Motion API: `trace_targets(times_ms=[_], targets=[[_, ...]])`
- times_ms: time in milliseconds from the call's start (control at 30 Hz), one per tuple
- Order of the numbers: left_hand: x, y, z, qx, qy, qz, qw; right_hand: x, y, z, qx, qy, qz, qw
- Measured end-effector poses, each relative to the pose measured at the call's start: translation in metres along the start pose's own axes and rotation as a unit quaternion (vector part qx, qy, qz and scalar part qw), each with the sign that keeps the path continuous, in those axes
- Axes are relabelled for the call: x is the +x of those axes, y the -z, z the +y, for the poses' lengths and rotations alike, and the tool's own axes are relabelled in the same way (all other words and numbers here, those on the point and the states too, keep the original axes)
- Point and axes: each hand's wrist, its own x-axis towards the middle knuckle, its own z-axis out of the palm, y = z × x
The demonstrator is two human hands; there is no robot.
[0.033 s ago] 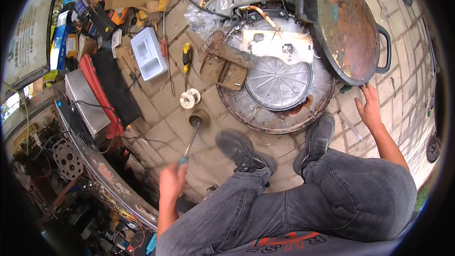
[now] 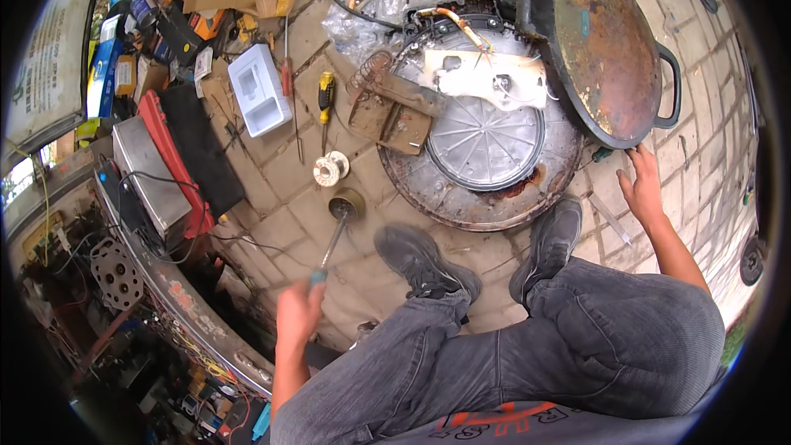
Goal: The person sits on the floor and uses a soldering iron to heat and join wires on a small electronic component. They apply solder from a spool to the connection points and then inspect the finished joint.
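Note:
My left hand (image 2: pixel 298 311) is closed around the teal handle of a soldering iron (image 2: pixel 334 245), blurred by motion. The iron's long metal shaft slants into a small round brass-coloured tin (image 2: pixel 356 204) on the paving. Just beyond the tin stands a spool of solder wire (image 2: pixel 331 170). On the right, my right hand (image 2: pixel 643 188) has its fingers stretched out, the tips at the near edge of a raised round griddle lid (image 2: pixel 614 58), below its black handle. The lid leans beside the round rusty base (image 2: pixel 486 213), on which a white plate (image 2: pixel 494 82) with wires rests.
A rusty iron stand (image 2: pixel 391 119) with a coiled spring overlaps the base's left side. Left of it lie a yellow-and-black screwdriver (image 2: pixel 326 97), a red-handled screwdriver (image 2: pixel 287 78) and a pale plastic tray (image 2: pixel 258 91). A cluttered cart (image 2: pixel 194 313) borders the left side.

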Motion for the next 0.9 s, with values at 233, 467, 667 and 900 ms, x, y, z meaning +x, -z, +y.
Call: trace_targets(times_ms=[233,467,667,900], targets=[[0.022,-0.002,0.005,0.02,0.012,-0.025,0.999,0.003,0.005,-0.016,0.012,-0.037,-0.05,0.998],[0.039,-0.008,0.004,0.019,0.013,-0.037,0.999,-0.002,0.005,-0.013,0.018,-0.022,-0.025,0.999],[0.043,-0.008,0.009,0.024,0.014,-0.047,0.999,0.001,0.006,-0.016,0.024,-0.028,-0.021,0.999],[0.02,0.015,0.013,0.005,0.028,-0.055,0.998,0.005,0.01,-0.022,0.03,-0.04,-0.046,0.998]])
